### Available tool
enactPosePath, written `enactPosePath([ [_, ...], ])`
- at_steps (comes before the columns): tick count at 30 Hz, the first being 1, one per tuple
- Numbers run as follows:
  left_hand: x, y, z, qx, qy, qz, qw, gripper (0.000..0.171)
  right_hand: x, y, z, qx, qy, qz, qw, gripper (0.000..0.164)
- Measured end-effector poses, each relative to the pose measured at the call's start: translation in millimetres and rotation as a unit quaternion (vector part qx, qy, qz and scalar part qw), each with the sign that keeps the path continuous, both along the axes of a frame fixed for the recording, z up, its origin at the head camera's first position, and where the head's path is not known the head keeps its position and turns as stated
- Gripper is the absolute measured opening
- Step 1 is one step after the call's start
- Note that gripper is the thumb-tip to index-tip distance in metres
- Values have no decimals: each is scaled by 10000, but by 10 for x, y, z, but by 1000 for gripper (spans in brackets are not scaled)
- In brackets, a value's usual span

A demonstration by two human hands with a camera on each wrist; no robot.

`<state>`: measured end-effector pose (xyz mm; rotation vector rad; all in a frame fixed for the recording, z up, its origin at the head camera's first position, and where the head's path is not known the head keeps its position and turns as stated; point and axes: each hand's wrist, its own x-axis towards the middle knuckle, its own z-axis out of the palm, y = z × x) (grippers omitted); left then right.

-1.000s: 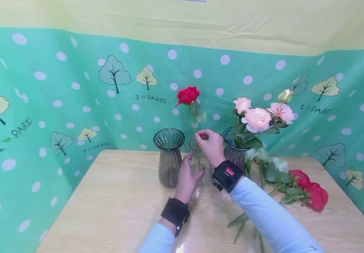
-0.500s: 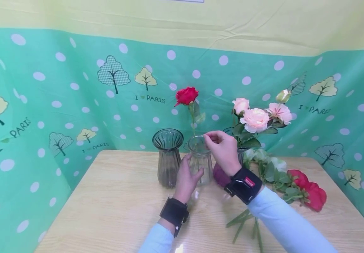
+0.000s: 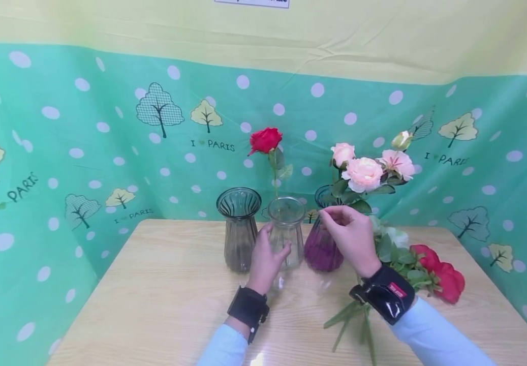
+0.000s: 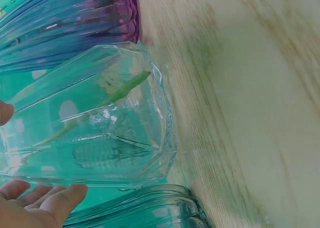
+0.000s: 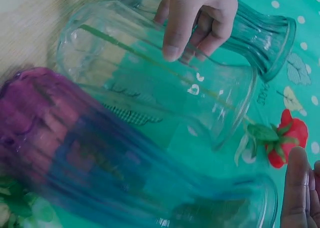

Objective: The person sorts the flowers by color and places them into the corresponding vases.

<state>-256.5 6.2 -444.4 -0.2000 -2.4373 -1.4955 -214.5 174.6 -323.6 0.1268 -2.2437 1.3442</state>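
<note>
Wood-grain table (image 3: 176, 290), green dotted curtain (image 3: 117, 96) behind
Left hand (image 3: 265, 260) grips clear vase (image 3: 290, 236) containing red rose (image 3: 265, 141); right hand (image 3: 353, 238), loosely curled, near purple vase (image 3: 320, 250).

Bright Head View, Dimmer Wrists

The head view is looking bright and even, with white glare (image 3: 257, 360) shining on the table (image 3: 172, 284) in front of the clear vase (image 3: 294, 239). Both wrist views are looking dimmer. Highlights are glinting on that vase. In the right wrist view, the purple vase (image 5: 65, 133) beside it is blurring.
</note>
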Motion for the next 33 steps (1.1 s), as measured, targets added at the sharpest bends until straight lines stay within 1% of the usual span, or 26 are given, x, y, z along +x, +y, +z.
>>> enactPosePath([
  [4, -10, 5, -18, -100, 44, 1, 9999, 68, 85, 156, 5, -183, -50, -94, 9998, 19],
  [8, -12, 16, -39, -168, 43, -20, 9998, 68, 179, 331, -20, -214, -122, -373, 9990, 20],
  [11, -11, 16, -46, -140, 78, -39, 9999, 68, 247, 453, -85, -330, -286, -613, 9972, 23],
  [18, -30, -4, -43, -150, 114, 33, 9998, 68, 375, 721, -304, -385, -597, -1068, 9917, 28],
  [23, -20, -7, -42, -74, 138, 30, 9999, 68, 478, 911, -490, -348, -1006, -1330, 9854, 32],
  [29, -8, 0, -46, -65, 152, 10, 9999, 67, 586, 1126, -745, -249, -1580, -1695, 9725, 36],
  [33, -33, 4, -37, -54, 183, 39, 9998, 67, 605, 1238, -885, -195, -1852, -1763, 9666, 39],
])
